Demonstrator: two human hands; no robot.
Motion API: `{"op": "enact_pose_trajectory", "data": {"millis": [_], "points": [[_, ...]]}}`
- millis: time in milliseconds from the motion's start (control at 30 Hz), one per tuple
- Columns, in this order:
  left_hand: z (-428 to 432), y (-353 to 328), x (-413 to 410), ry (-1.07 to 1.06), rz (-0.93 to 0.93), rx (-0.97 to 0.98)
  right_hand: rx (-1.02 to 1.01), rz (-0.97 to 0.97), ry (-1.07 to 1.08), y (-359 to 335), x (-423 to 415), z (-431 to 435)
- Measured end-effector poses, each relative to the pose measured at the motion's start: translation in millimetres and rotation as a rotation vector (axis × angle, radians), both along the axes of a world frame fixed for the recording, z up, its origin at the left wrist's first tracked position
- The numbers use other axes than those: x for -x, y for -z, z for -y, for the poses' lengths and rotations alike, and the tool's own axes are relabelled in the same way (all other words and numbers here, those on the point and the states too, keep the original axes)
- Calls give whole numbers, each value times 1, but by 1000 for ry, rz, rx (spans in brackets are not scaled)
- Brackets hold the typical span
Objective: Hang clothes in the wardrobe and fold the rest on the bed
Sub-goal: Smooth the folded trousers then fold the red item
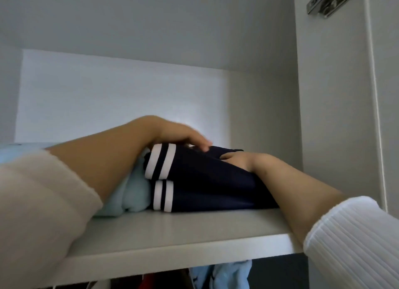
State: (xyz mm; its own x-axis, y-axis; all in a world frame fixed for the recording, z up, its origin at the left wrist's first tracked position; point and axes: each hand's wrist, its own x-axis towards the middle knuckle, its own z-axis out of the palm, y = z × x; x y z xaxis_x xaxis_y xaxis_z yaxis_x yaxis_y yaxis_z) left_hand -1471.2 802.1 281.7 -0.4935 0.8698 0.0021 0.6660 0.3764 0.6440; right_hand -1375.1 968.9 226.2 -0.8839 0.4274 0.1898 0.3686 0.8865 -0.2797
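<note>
Navy folded garment (pixel 205 187) w/ white stripe bands sits on the wardrobe shelf (pixel 194 234), up in the top compartment, toward its right half. Left hand (pixel 181 135) lies on top of it, fingers (pixel 198 140) near straight & laid flat over the upper fold, so resting there, not clutching. Right hand (pixel 246 162) is at the garment's upper right side. Its fingers go into a fold of the cloth & are mostly hidden, so can't tell if it grips or just pushes. Pale blue folded piece (pixel 133 193) lies on the same shelf, touching the navy one on the left, partly behind the left forearm. Cream sleeve (pixel 43 202) on the left arm, white ribbed sleeve (pixel 356 234) on the right. Under the shelf, hanging clothes (pixel 226 273) peek out: blue, a bit of red. Metal hinge (pixel 328 1) top right on the wardrobe's side.
</note>
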Motion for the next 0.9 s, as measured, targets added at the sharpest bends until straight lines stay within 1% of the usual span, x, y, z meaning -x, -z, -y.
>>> {"op": "enact_pose_trajectory", "data": {"millis": [33,67,100,167,200,233,367,433,500,567,667,733,800,833,900], "points": [[3,0,-11,54,-34,-34,-1,-25,12,0,-3,2],[7,0,-28,52,-45,-60,-17,-46,31,0,-6,6],[10,2,-38,57,-62,-41,-40,-62,46,0,-10,10],[20,17,-56,10,-70,100,-33,-93,14,1,-21,21],[23,25,-60,-10,-107,170,-5,-93,-30,2,-27,26],[25,32,-63,-31,-154,197,15,-75,-69,3,-34,30],[32,44,-73,-179,-276,98,44,-16,-78,8,-55,45],[31,49,-74,-240,-393,85,48,-34,-71,13,-61,50],[30,50,-73,-243,-524,66,97,-91,-72,17,-69,53],[32,55,-76,-260,-575,13,151,-145,-44,22,-78,58],[37,65,-86,-263,-618,-59,60,-124,18,31,-95,70],[45,68,-92,-237,-623,-61,48,-146,26,37,-111,82],[53,68,-97,-215,-613,-68,117,-193,24,41,-125,93],[58,69,-101,-205,-638,-81,152,-228,42,44,-134,101],[69,72,-105,-169,-770,-96,196,-307,87,48,-147,114]]}}
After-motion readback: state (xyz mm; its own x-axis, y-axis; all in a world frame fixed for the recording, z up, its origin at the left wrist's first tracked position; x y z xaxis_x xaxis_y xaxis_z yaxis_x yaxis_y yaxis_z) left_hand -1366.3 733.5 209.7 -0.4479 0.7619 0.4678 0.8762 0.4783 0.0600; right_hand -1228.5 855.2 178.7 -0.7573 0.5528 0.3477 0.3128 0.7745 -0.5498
